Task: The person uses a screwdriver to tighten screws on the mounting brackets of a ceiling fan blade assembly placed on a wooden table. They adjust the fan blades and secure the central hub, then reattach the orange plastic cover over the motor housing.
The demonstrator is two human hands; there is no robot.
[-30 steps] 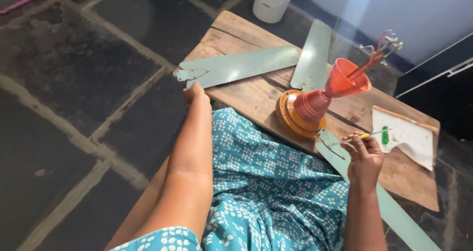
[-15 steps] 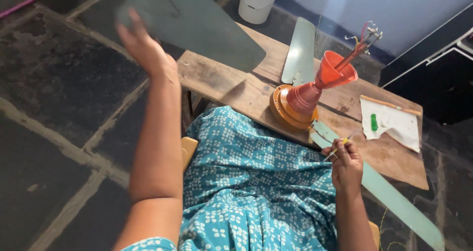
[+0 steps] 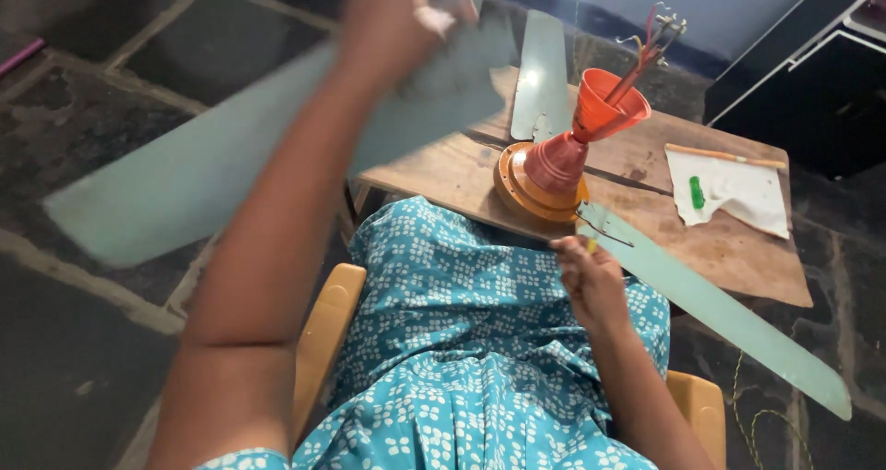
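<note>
Head view: a detached fan blade (image 3: 185, 184) is gripped aloft by the left hand (image 3: 397, 13), while the right hand (image 3: 591, 276), fingers closed on a small tool, waits at the fan motor (image 3: 544, 174) on the worktop (image 3: 738, 248), likely mid-disassembly with the blade needing setting aside.

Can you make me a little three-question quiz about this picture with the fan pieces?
1. True or false: the left hand holds a pale green fan blade raised off the wooden table.
2. What colour is the fan motor on the table?
3. Where is the small green thing? A) on the floor B) on the white paper C) in the right hand

Key: 1 true; 2 orange; 3 B.
</note>
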